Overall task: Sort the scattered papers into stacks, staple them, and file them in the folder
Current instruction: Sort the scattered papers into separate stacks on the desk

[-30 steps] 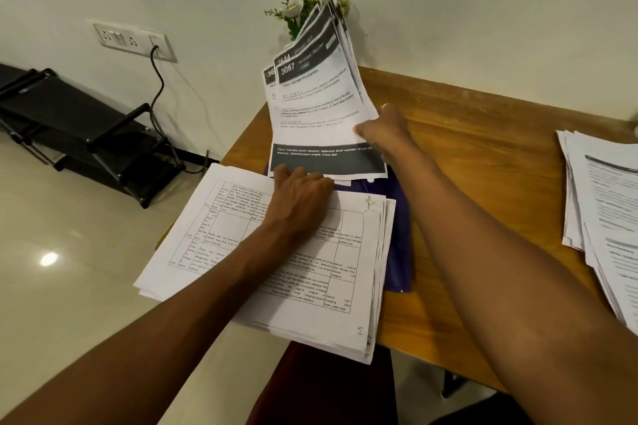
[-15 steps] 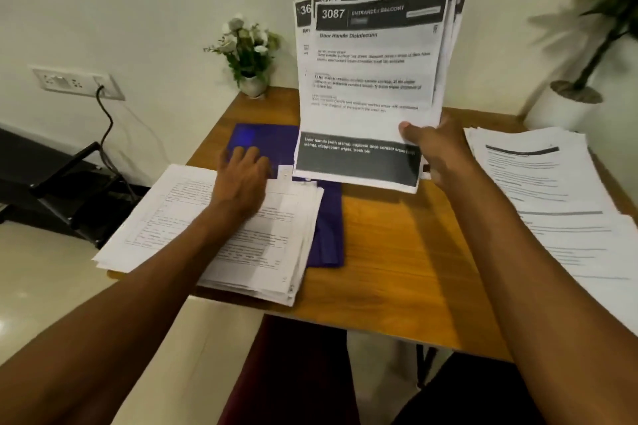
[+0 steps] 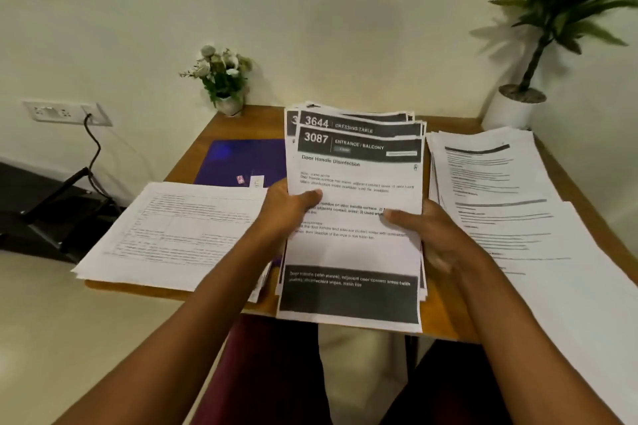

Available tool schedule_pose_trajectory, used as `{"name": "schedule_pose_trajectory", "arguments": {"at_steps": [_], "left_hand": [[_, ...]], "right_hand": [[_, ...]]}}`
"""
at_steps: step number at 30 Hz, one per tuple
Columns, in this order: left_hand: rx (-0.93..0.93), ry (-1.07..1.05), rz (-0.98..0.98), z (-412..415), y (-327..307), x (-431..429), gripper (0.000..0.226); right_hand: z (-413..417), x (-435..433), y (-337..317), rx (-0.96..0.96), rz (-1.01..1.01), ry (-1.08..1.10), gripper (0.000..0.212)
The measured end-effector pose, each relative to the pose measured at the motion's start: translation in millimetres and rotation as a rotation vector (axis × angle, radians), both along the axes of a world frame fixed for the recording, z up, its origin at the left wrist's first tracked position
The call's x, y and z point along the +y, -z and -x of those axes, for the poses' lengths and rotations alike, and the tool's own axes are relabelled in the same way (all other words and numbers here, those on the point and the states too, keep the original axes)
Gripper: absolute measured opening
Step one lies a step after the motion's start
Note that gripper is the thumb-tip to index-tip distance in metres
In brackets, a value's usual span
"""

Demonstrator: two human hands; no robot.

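I hold a fanned stack of black-banded sheets (image 3: 355, 252) over the middle of the wooden table (image 3: 228, 124); its top page reads "3087 Entrance / Balcony". My left hand (image 3: 288, 209) grips the stack's left edge, thumb on top. My right hand (image 3: 426, 235) grips the right edge, thumb across the page. A stack of sheets printed with tables (image 3: 179, 231) lies at the table's left, overhanging the edge. Behind it lies the purple folder (image 3: 238, 159), partly covered. A third pile of text pages (image 3: 497, 203) spreads along the right side.
A small pot of white flowers (image 3: 224, 79) stands at the table's back edge by the wall. A large potted plant (image 3: 538, 45) stands at the back right. A wall socket with a black cable (image 3: 88, 128) and a black rack (image 3: 38, 214) are to the left.
My left hand left the table-printed stack and took the banded stack's left edge. The banded stack came down from upright toward me, now held in both hands.
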State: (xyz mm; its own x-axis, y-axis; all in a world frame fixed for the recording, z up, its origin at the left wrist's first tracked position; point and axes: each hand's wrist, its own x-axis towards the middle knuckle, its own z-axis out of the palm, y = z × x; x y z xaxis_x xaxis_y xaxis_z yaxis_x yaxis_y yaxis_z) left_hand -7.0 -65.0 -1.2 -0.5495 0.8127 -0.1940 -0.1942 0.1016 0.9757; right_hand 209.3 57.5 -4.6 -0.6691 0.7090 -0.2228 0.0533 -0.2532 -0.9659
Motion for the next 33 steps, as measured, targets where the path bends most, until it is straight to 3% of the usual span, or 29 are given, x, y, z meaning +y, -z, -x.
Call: {"name": "schedule_pose_trajectory", "arguments": {"at_steps": [5, 8, 10, 15, 23, 27, 30, 33], "left_hand": [[0.253, -0.084, -0.217, -23, -29, 0, 0.02], [0.344, -0.135, -0.392, -26, -64, 4, 0.017], [0.338, -0.124, -0.404, -26, -66, 9, 0.019], [0.388, -0.038, -0.242, -30, -32, 11, 0.016], [0.392, -0.012, -0.146, -26, -19, 11, 0.026], [0.172, 0.099, -0.103, -18, -17, 11, 0.032], [0.033, 0.033, -0.068, -14, -5, 8, 0.033], [0.208, -0.087, 0.052, -16, 15, 6, 0.029]], "right_hand": [[7, 7, -31, 0.048, -0.273, 0.254, 0.043], [5, 10, -63, 0.09, -0.469, 0.322, 0.025], [6, 12, -66, 0.09, -0.515, 0.328, 0.019], [6, 6, -33, -0.039, -0.472, 0.319, 0.03], [0, 6, -16, -0.12, -0.387, 0.285, 0.023], [-18, 18, -17, -0.135, -0.327, 0.118, 0.022], [-28, 22, -1, -0.17, -0.151, -0.064, 0.027], [-25, 17, 16, -0.27, -0.185, -0.026, 0.038]]}}
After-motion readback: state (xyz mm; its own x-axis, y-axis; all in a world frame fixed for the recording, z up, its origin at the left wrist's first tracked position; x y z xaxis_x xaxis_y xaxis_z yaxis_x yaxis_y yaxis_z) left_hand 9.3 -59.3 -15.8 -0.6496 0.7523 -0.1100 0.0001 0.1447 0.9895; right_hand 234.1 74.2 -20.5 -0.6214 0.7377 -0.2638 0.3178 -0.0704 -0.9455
